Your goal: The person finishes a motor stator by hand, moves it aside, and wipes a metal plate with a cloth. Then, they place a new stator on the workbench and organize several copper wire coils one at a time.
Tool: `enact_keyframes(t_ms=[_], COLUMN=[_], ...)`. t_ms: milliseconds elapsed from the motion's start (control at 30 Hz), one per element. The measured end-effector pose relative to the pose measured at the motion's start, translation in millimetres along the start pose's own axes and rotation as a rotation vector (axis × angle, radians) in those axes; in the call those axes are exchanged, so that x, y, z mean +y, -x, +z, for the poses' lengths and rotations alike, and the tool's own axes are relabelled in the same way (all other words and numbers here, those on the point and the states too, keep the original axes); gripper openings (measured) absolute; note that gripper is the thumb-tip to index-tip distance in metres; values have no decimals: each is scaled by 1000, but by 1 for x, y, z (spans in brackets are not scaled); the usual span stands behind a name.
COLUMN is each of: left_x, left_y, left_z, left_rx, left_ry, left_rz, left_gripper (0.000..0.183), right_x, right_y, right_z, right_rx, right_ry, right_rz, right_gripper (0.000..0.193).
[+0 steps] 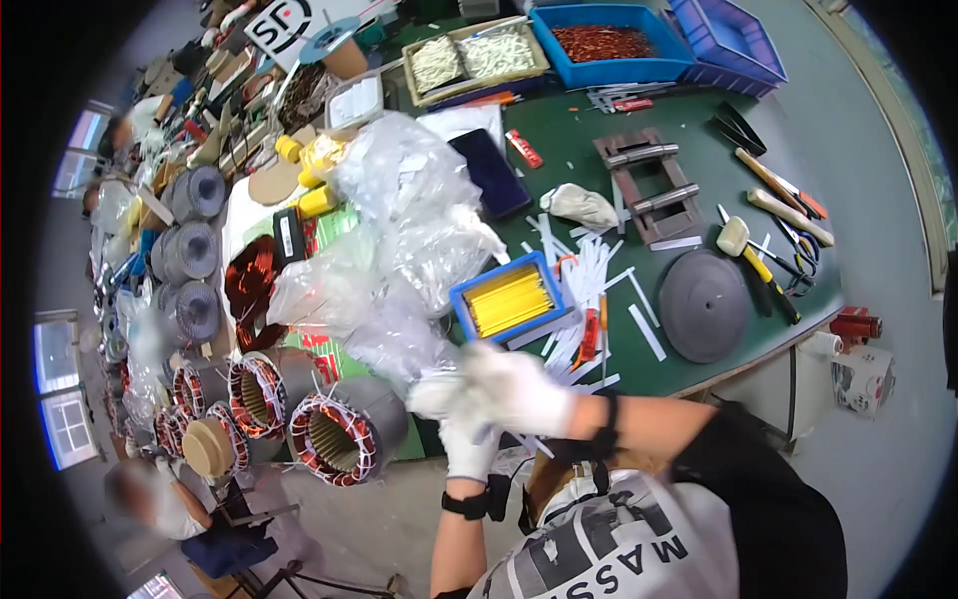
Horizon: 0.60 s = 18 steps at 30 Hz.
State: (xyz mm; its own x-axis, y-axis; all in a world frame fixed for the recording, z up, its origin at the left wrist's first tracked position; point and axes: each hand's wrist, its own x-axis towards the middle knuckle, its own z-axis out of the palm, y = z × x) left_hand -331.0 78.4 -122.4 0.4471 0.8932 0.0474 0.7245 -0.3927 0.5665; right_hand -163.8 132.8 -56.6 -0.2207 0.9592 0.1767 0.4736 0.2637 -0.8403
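Note:
Both of my hands wear white gloves and meet at the bench's near edge. My right hand (524, 391) lies across or against my left hand (465, 431), and motion smears its fingers. The left fingers are partly hidden behind the right hand, so I cannot make out anything held between them. Just beyond them are clear plastic bags (404, 240) and a blue tray (458, 305) of thin yellow strips (509, 301). To the left of my hands lies a motor stator (384, 414) with laced copper-red windings. Loose white strips (594, 270) are strewn to the right.
A grey disc (705, 305), a steel frame fixture (611, 160), a mallet (733, 238) and scissors (804, 262) occupy the bench's right. Blue bins (569, 75) line the far edge. More stators (261, 394) stand left, where another person (190, 509) sits.

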Motion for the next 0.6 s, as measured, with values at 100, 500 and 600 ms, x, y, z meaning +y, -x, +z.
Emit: enact_keyframes(t_ms=[100, 500, 600], left_x=[64, 223, 213], left_y=[-19, -179, -199], left_z=[-35, 176, 166], left_rx=[223, -99, -333], left_ry=[-256, 22, 308], left_rz=[-273, -423, -571], left_gripper=[35, 44, 44], right_x=[25, 164, 181], right_y=[74, 190, 193], right_z=[-109, -263, -263], right_rx=[210, 165, 173], right_ry=[198, 674, 673], right_rz=[176, 555, 530], right_gripper=[20, 50, 49])
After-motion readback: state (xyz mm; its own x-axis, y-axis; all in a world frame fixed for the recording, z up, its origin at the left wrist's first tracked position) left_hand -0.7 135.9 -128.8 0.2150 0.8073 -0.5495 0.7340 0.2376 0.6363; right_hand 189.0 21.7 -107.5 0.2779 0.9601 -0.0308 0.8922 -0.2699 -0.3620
